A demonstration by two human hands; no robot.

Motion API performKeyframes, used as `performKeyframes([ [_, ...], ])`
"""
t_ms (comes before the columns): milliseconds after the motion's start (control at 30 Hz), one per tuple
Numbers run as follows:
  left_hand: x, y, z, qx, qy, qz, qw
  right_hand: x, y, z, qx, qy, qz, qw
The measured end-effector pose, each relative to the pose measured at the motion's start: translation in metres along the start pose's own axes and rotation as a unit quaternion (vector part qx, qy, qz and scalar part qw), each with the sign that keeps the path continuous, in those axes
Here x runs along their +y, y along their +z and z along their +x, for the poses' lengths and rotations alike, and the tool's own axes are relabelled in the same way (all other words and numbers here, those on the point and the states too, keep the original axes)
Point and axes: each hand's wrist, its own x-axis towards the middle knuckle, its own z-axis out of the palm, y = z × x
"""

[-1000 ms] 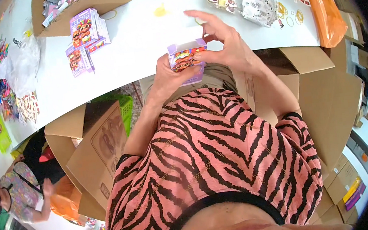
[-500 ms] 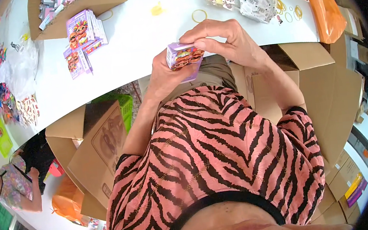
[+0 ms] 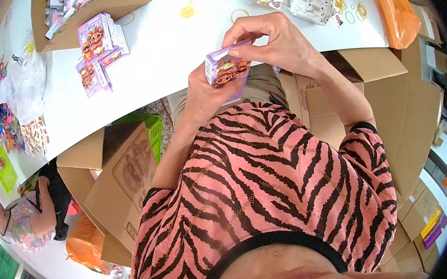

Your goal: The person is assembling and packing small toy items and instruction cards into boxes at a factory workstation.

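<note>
A small purple printed carton (image 3: 229, 72), with cartoon faces on its front, is held upright just past the near edge of the white table. My left hand (image 3: 203, 93) is wrapped round its lower part, thumb across the front. At its top, a lid flap (image 3: 239, 46) stands raised. The thumb and forefinger of my right hand (image 3: 278, 40) are closed on that flap. What lies inside the carton cannot be seen. Similar purple cartons (image 3: 96, 41) are piled on the table to the left.
Behind the pile stands an open cardboard box (image 3: 112, 12) of cartons. Rubber bands (image 3: 361, 11), a bag of printed pieces (image 3: 311, 0) and orange plastic (image 3: 395, 7) lie at right. Large cardboard boxes (image 3: 114, 189) flank my lap. Another person (image 3: 27, 214) sits at far left.
The carton's top flap has lifted, and my right fingers have risen with it. My left hand keeps hold of the carton, nearly in place. The other person has shifted posture.
</note>
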Motion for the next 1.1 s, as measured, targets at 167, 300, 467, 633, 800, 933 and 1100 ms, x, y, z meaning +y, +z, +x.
performKeyframes([
  [167, -0.002, 0.003, -0.002, 0.024, -0.048, -0.020, 0.998, 0.006, 0.006, 0.000, 0.019, -0.029, -0.029, 0.999],
  [300, -0.005, 0.002, -0.003, 0.036, -0.056, -0.045, 0.997, 0.008, 0.010, -0.002, 0.047, -0.121, -0.085, 0.988],
  [467, -0.008, 0.001, -0.005, 0.036, -0.055, -0.035, 0.997, 0.018, 0.015, -0.007, 0.056, -0.186, -0.151, 0.969],
  [633, 0.000, 0.004, -0.008, 0.030, -0.090, -0.096, 0.991, 0.030, 0.012, -0.009, 0.021, -0.189, -0.028, 0.981],
  [800, 0.002, 0.002, -0.005, 0.034, -0.105, -0.137, 0.985, 0.031, 0.022, -0.015, 0.000, -0.060, 0.123, 0.991],
  [933, 0.015, 0.002, -0.001, 0.030, -0.157, -0.198, 0.967, 0.040, 0.022, -0.013, 0.020, -0.029, 0.099, 0.994],
  [1100, 0.000, -0.021, 0.008, 0.114, -0.020, -0.113, 0.987, 0.068, 0.017, -0.010, 0.039, 0.084, 0.246, 0.965],
])
